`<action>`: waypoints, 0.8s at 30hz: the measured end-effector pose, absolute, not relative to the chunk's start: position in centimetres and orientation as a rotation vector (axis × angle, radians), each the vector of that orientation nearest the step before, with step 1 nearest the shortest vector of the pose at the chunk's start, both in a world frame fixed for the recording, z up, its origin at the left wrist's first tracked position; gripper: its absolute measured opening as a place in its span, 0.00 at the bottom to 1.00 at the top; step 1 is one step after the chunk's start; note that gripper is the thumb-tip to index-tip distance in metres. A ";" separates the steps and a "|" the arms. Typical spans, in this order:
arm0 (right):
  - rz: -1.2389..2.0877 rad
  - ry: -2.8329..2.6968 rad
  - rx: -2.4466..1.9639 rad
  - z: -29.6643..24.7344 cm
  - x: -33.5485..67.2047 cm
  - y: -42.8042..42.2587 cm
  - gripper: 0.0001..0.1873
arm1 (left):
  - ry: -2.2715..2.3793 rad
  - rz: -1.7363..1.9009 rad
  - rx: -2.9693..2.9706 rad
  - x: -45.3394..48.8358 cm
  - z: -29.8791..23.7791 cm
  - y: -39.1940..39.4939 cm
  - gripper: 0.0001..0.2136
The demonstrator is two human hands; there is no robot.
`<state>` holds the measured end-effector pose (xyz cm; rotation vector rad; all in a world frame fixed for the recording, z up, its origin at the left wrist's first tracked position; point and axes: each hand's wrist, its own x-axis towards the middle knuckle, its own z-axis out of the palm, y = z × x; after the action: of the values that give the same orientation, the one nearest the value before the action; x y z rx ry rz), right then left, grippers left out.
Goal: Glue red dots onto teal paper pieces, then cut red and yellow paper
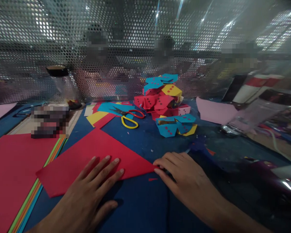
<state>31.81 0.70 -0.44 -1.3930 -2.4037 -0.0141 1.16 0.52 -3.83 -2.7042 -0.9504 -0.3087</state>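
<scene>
Red paper (87, 150): flat on blue worktop (140, 207).
Left grip (92, 191): spread, pressing its near edge.
Right grip (184, 178): flat, fingertips touching its right corner.

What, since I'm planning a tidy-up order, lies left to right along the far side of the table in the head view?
Black-lidded jar → scissors → pile of dotted folded paper pieces → pink sheet.
</scene>
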 end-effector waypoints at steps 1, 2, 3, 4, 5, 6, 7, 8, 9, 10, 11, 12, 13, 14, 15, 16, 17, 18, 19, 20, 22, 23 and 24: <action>-0.014 -2.404 -1.403 -0.4 31.8 0.7 0.08 | -0.947 -0.327 -2.702 1.2 -3.8 0.5 0.32; -0.011 -2.401 -1.415 -0.4 31.7 0.7 0.08 | -0.944 -0.353 -2.702 1.3 -3.7 0.5 0.32; -0.009 -2.395 -1.428 -0.4 31.7 0.7 0.08 | -0.934 -0.379 -2.706 1.3 -3.7 0.6 0.32; -0.004 -2.388 -1.443 -0.3 31.7 0.7 0.08 | -0.926 -0.406 -2.708 1.3 -3.7 0.6 0.32; 0.001 -2.377 -1.454 -0.3 31.6 0.7 0.08 | -0.917 -0.429 -2.709 1.3 -3.8 0.6 0.31; 0.004 -2.366 -1.464 -0.2 31.6 0.7 0.09 | -0.910 -0.444 -2.710 1.2 -3.8 0.7 0.31; 0.007 -2.351 -1.475 -0.2 31.7 0.8 0.10 | -0.902 -0.452 -2.711 1.2 -4.0 0.7 0.30; 0.011 -2.335 -1.488 -0.1 31.7 0.8 0.10 | -0.899 -0.450 -2.712 1.1 -4.1 0.8 0.30; 0.015 -2.318 -1.498 0.0 31.8 0.9 0.11 | -0.897 -0.444 -2.713 1.1 -4.2 0.8 0.31; 0.022 -2.301 -1.505 0.0 31.8 0.9 0.11 | -0.893 -0.436 -2.712 1.0 -4.4 0.8 0.31; 0.031 -2.287 -1.509 0.1 31.9 0.9 0.11 | -0.890 -0.423 -2.713 1.0 -4.5 0.9 0.32; 0.042 -2.277 -1.510 0.1 31.9 1.0 0.11 | -0.891 -0.413 -2.712 1.0 -4.6 0.9 0.32; 0.059 -2.270 -1.510 0.2 31.9 1.0 0.11 | -0.887 -0.411 -2.710 1.0 -4.6 0.9 0.32; 0.079 -2.267 -1.511 0.2 31.9 1.0 0.10 | -0.887 -0.409 -2.708 0.9 -4.7 0.9 0.31; 0.102 -2.266 -1.512 0.2 31.9 1.0 0.09 | -0.885 -0.411 -2.705 0.9 -4.7 0.9 0.31; 0.127 -2.267 -1.516 0.2 31.9 1.0 0.08 | -0.886 -0.415 -2.702 0.9 -4.7 0.9 0.31; 0.151 -2.267 -1.520 0.3 31.9 1.0 0.07 | -0.885 -0.417 -2.701 0.9 -4.6 0.9 0.31; 0.168 -2.266 -1.525 0.3 31.8 1.0 0.06 | -0.883 -0.421 -2.702 0.9 -4.6 0.8 0.31; 0.180 -2.267 -1.529 0.3 31.8 1.0 0.05 | -0.882 -0.422 -2.704 0.9 -4.6 0.8 0.31; 0.188 -2.267 -1.533 0.3 31.8 1.0 0.05 | -0.884 -0.424 -2.707 0.9 -4.6 0.8 0.31; 0.198 -2.274 -1.539 0.3 31.8 1.0 0.04 | -0.886 -0.432 -2.710 0.9 -4.5 0.8 0.31; 0.201 -2.282 -1.542 0.4 31.7 1.0 0.04 | -0.886 -0.432 -2.709 1.0 -4.4 0.8 0.30; 0.206 -2.293 -1.545 0.4 31.8 1.0 0.04 | -0.888 -0.425 -2.707 1.0 -4.3 0.8 0.30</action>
<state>31.75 1.03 0.39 -1.5450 -2.2928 0.2056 1.02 0.84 -4.35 -2.7074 -0.8879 -0.4247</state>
